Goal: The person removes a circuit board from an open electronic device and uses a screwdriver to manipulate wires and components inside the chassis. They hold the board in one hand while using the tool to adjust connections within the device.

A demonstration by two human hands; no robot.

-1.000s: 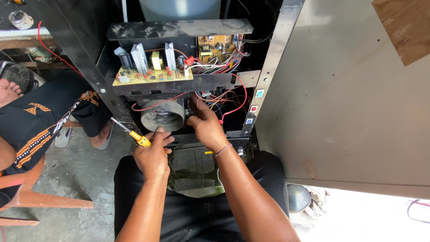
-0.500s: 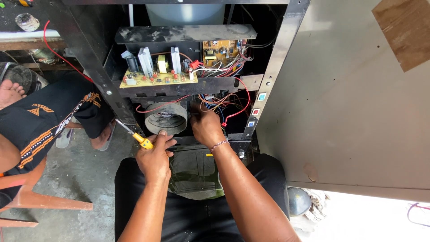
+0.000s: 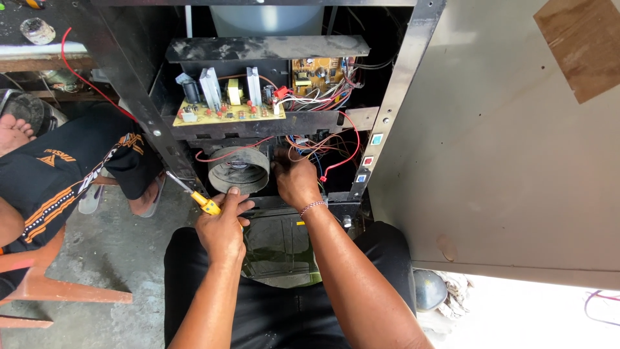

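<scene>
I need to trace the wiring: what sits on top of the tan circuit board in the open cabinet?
On the tan circuit board stand two finned heat sinks, a yellow transformer, a dark capacitor and small red parts. Its right end is hidden by wires.

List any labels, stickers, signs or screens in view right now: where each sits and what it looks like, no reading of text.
No screens or packages in view.
Teal square sticker: top of three on the grey metal frame post, right of the open cabinet.
Red square sticker: just below the teal one.
Blue square sticker: lowest, right of the right hand.
Orange printed logo: on the black shorts of a person seated at left.
</scene>
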